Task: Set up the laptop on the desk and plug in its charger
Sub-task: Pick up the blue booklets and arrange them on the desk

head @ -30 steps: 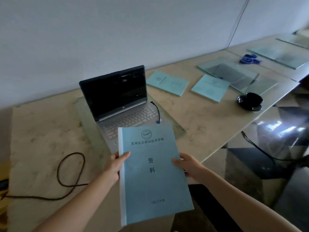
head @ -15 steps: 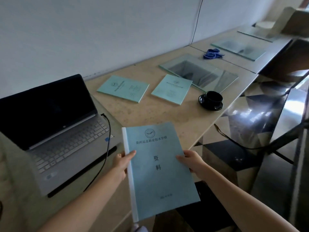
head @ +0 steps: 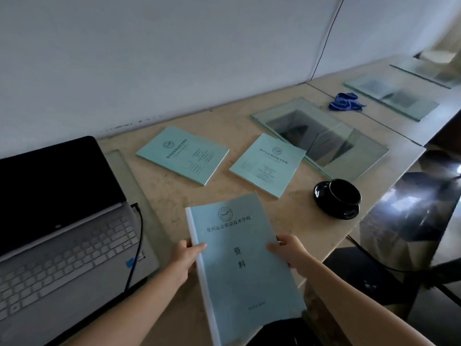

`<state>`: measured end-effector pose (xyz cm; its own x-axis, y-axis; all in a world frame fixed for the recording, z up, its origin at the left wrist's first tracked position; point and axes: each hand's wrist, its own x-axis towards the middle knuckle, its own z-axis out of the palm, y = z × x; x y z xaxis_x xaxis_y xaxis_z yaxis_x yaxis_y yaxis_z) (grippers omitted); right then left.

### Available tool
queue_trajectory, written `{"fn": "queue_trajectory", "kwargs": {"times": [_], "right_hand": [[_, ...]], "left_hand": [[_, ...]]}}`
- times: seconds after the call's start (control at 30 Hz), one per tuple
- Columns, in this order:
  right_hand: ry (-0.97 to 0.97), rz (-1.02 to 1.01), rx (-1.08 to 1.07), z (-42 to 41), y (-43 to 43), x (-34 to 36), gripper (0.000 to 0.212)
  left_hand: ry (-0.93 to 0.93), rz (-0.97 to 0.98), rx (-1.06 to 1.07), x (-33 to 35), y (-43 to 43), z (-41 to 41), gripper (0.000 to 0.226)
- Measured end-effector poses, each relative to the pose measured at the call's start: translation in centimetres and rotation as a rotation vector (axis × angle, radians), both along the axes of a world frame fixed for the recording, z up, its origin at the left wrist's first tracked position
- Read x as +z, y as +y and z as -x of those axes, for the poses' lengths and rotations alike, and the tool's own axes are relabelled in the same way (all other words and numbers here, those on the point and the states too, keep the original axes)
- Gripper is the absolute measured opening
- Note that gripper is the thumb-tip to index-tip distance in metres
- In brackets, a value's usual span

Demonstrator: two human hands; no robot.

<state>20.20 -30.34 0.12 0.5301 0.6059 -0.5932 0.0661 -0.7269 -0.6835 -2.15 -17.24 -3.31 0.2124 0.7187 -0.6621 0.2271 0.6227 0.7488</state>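
Laptop (head: 62,233) is sitting open, screen dark, on the desk (head: 287,221) just left of my left hand (head: 185,255); black cable (head: 141,233) is running down its right side. Left hand and right hand (head: 290,250) are both gripping a blue folder (head: 239,265) by its side edges. Black cup (head: 344,196) is sitting beyond my right hand.

Open silver laptop (head: 69,245) on desk (head: 287,213), black cable (head: 141,228) attached

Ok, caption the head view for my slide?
Left hand and right hand hold a blue booklet beside the open laptop.
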Motion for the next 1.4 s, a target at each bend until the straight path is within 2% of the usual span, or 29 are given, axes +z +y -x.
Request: {"fn": "queue_trajectory", "kwargs": {"times": [0.07,0.13,0.2,0.23,0.33,0.4,0.47,0.53,0.67,0.8,0.9,1.03,1.2,1.4], "right_hand": [[-0.016,0.011,0.034,-0.8,1.5,-0.4,0.01],[-0.012,0.032,0.062,-1.4,2.7,-0.9,0.005],[-0.017,0.063,0.099,-1.9,3.6,-1.5,0.009],[-0.026,0.075,0.118,-2.1,4.2,-1.7,0.011],[-0.058,0.103,0.199,-2.9,5.6,-2.2,0.012],[-0.062,0.122,0.245,-3.7,6.4,-2.5,0.012],[-0.023,0.137,0.284,-4.7,7.1,-2.8,0.012],[0.035,0.176,0.353,-5.8,8.1,-2.6,0.012],[0.122,0.365,0.543,-7.9,10.8,-1.8,0.021],[0.058,0.536,0.806,-9.4,15.1,-0.4,0.027],[0.004,0.417,0.86,-11.0,18.8,0.5,0.025],[-0.011,0.22,0.826,-12.9,24.7,1.7,0.024],[-0.063,0.056,0.829,-13.0,32.6,2.1,0.029],[-0.13,-0.14,0.829,-12.7,41.0,-1.3,0.042]], "left_hand": [[0.028,0.003,0.002,-0.2,1.0,-0.5,0.009],[0.063,0.007,-0.003,-0.7,1.7,-0.7,0.009],[0.088,0.023,0.011,-1.1,2.4,-0.9,0.01],[0.114,0.026,0.017,-1.1,2.7,-0.9,0.016],[0.187,0.021,0.023,-1.3,3.6,-0.7,0.06],[0.238,0.014,0.001,-1.4,3.9,-0.7,0.069],[0.279,0.018,-0.034,-1.3,4.3,-0.7,0.064],[0.329,0.008,-0.109,-1.1,4.9,-0.6,0.048],[0.477,0.002,-0.326,-0.2,5.7,-0.3,0.027],[0.639,-0.019,-0.473,1.5,7.4,-0.4,0.017],[0.545,-0.005,-0.305,2.9,9.8,-0.4,0.009],[0.479,-0.152,-0.017,5.0,13.2,-1.0,0.004],[0.421,-0.251,0.119,5.2,17.1,-3.5,0.034],[0.439,-0.261,0.327,2.6,22.6,-6.4,0.049]]}}
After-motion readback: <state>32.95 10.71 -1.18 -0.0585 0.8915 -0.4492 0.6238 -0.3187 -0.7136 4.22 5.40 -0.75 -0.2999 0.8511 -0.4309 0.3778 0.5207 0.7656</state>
